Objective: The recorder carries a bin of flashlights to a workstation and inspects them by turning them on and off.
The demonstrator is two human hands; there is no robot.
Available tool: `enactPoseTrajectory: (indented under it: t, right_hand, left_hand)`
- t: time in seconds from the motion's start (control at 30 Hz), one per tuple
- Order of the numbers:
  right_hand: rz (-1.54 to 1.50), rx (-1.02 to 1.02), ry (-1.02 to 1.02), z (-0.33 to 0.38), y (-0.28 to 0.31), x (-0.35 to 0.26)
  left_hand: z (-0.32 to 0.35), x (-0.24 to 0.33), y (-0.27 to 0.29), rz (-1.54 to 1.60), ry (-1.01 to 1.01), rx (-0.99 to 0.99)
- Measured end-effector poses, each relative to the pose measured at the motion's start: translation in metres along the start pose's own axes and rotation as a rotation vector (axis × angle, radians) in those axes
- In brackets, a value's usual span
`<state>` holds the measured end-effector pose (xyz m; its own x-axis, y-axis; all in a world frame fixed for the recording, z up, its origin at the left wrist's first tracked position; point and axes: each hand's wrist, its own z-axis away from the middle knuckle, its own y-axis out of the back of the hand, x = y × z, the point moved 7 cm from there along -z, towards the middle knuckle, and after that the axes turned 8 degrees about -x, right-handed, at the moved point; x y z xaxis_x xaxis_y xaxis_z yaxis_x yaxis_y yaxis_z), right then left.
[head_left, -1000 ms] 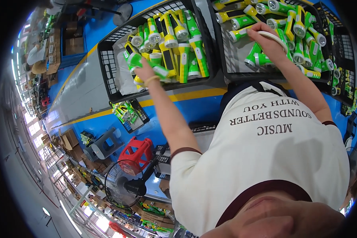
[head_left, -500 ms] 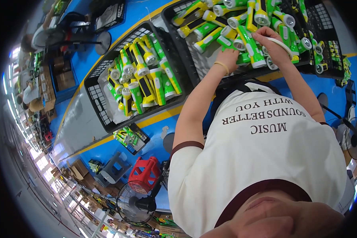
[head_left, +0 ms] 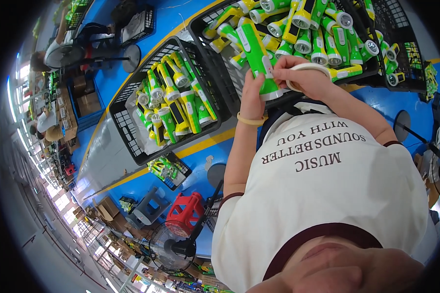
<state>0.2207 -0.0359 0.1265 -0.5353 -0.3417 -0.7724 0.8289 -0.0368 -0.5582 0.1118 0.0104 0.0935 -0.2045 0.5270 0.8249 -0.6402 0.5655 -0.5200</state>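
Observation:
A green flashlight (head_left: 252, 46) with a white switch strip and white end stands tilted in my left hand (head_left: 253, 97), whose fingers wrap its lower part. A pale yellow band circles that wrist. My right hand (head_left: 305, 80) is closed, its thumb and fingertips pressed together against the flashlight's side by the white switch. A white ring, like a roll of tape (head_left: 322, 67), hangs round my right hand. Whether a small piece sits between those fingertips I cannot make out. Both hands are at the near edge of a black crate (head_left: 233, 93) heaped with green and yellow flashlights (head_left: 303, 41).
Left of it stands another black crate (head_left: 127, 141) of flashlights, with a smaller crate (head_left: 181, 168) below. A third crate (head_left: 410, 73) is at the right. A red stool (head_left: 186, 212), a grey stool (head_left: 149, 207) and a standing fan (head_left: 181, 246) are on the blue floor.
Both hands have moved left and nearer my body from the heap. The green flashlight is now lifted, with my left hand round its lower part and my right fingers at its side.

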Motion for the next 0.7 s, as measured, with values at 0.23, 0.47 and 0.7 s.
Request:
enactPoseTrajectory:
  t: [0.23,0.47,0.7]
  right_hand:
    - [0.153,-0.091,0.053,-0.003,-0.029,-0.011]
    - [0.458,0.019,0.124,-0.010,-0.057,-0.014]
    - [0.970,0.245,0.082,-0.027,-0.074,-0.025]
  left_hand:
    - [0.029,0.046,-0.012,-0.442,-0.297,0.052]
    - [0.049,0.053,0.001,-0.230,-0.478,0.164]
    - [0.061,0.060,0.033,-0.143,-0.515,0.348]
